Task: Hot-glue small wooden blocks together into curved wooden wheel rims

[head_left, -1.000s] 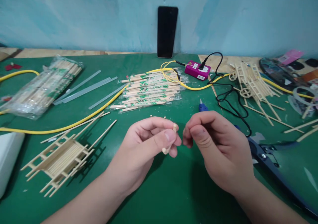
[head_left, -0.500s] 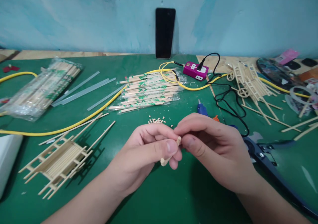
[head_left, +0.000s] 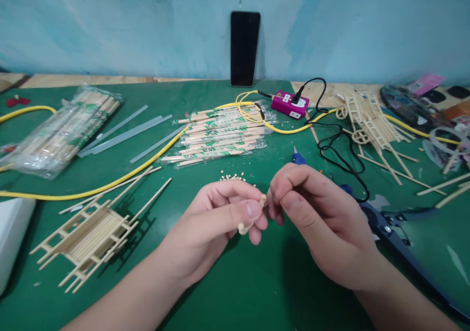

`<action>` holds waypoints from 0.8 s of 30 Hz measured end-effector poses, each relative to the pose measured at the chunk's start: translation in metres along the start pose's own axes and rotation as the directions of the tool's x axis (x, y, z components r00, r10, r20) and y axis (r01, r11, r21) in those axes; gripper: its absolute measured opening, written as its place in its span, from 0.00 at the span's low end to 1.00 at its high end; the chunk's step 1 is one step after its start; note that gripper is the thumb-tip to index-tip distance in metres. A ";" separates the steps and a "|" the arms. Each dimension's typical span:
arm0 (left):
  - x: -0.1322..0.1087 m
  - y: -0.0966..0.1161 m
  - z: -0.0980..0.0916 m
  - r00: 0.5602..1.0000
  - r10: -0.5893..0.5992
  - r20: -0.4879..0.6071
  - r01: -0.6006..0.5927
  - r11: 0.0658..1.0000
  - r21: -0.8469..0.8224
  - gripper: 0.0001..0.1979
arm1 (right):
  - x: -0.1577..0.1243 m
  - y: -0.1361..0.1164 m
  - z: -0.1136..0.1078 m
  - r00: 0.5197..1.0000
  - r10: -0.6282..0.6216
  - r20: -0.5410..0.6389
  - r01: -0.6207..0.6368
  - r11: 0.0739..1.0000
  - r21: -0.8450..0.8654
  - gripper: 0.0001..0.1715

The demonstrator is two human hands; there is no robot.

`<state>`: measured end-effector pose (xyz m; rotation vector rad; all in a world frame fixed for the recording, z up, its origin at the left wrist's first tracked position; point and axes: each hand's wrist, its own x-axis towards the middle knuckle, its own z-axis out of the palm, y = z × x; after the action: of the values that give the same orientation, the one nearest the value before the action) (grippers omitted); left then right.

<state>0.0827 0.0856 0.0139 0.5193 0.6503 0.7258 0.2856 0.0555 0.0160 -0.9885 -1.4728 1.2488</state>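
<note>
A short wooden stick (head_left: 246, 226), knobbed at one end, sits pinched in the left hand (head_left: 215, 228)! The right hand (head_left: 319, 218) hovers, fingers pressed together just beside its tip.

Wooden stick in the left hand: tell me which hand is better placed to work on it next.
Right, probably. The right hand has its fingertips beside the upper end of the wooden stick, while the left hand is already busy pinching the stick between thumb and fingers.

Leaning against the pale blue wall (head_left: 147, 27), a black smartphone (head_left: 245, 48); lying on the green mat (head_left: 257, 292), bagged wooden chopsticks (head_left: 220, 135) (so many!), clear glue sticks (head_left: 125, 135), and a yellow cable (head_left: 121, 186) curving toward a magenta power socket (head_left: 289, 105).
</note>
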 end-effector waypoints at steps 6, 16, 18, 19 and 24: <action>0.002 0.001 0.001 0.998 0.022 -0.062 -0.022 1.000 0.004 0.07 | -0.005 -0.002 -0.002 0.998 0.026 -0.059 -0.016 0.985 0.174 0.09; 0.005 0.004 0.000 0.984 0.076 -0.160 -0.083 0.996 -0.041 0.08 | 0.011 -0.003 -0.011 0.981 0.105 -0.165 -0.007 0.863 0.505 0.16; 0.004 0.004 -0.001 0.982 0.094 -0.164 -0.102 0.994 -0.042 0.07 | 0.011 0.000 -0.011 0.983 0.092 -0.161 -0.005 0.881 0.473 0.20; 0.004 0.005 -0.001 0.981 0.102 -0.167 -0.110 0.993 -0.042 0.07 | 0.011 0.002 -0.010 0.983 0.081 -0.164 -0.002 0.901 0.434 0.21; 0.004 0.004 0.000 0.977 0.104 -0.185 -0.113 0.993 -0.038 0.07 | 0.008 0.007 -0.009 0.987 0.070 -0.147 -0.029 0.965 0.262 0.15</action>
<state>0.0828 0.0910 0.0148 0.4495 0.7776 0.8976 0.2924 0.0662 0.0105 -0.9277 -1.1377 1.3306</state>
